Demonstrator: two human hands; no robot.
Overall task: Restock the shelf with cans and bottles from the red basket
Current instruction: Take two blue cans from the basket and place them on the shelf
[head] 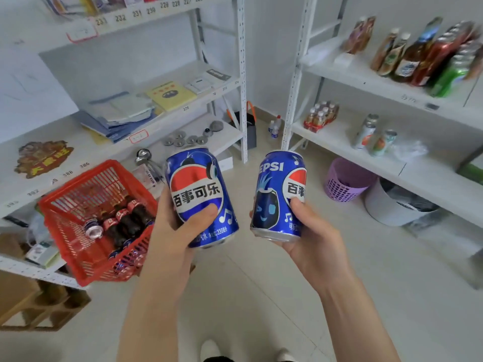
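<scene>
Two blue Pepsi cans held upright over the tiled floor (261, 296), one per hand, apart from each other. Left hand (180, 228) wrapped round the left can (201, 197), thumb across its label. Right hand (311, 231) cupping the right can (279, 194) from below and behind, thumb on its front.

Red basket (78, 231) sits tilted on the left shelf edge, just beside the left hand; dark cola bottles (125, 220) and a can (92, 228) lie inside.

Right shelf (339, 142) ahead of the right hand carries bottles (407, 56) on the upper level and cans (373, 134) below. Purple basket (347, 178) on the floor beneath.
</scene>
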